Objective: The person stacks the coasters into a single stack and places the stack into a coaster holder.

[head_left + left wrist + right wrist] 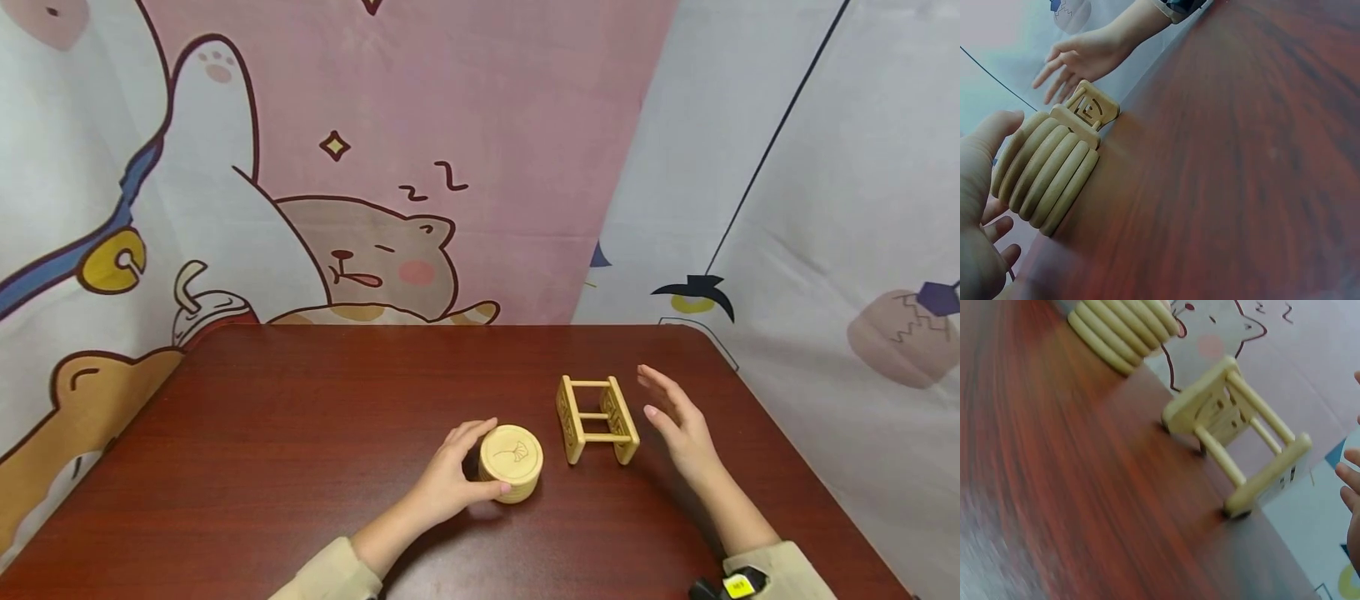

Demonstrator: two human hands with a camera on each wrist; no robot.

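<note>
Near the middle of the worktop [285,467], toward its near side: left hand [456,477] curved round a stack [512,460] of discs [1054,175], thumb on the near rim, fingers at the far left side, partly hidden. Apparently upright on the worktop, apart from the rack. Likeliest trouble: discs sliding out of line under a squeeze placed too high or too one-sided, with no visible tie between layers. Possible too: a toppled pile after a sideways shove. Just right and a little farther: rack [572,421], standing, untouched by either hand. Could be knocked or skidded by a stack carried too low. Farther right, near the rack but not touching: right hand [678,429], fingers extended and parted, nothing held; so no bracing against a bump.

As for materials, from the left: red-brown worktop, streaked grain, glossy, probably rather slippery. Pale, wood-like discs, smooth, with rounded edges and grooves between layers; on the top one, a fan-shaped leaf motif inside a circular border. Similar pale stuff in the rack: two flat side panels [617,412] with angular patterns and rounded corners, slim round rods [592,384] across.
</note>
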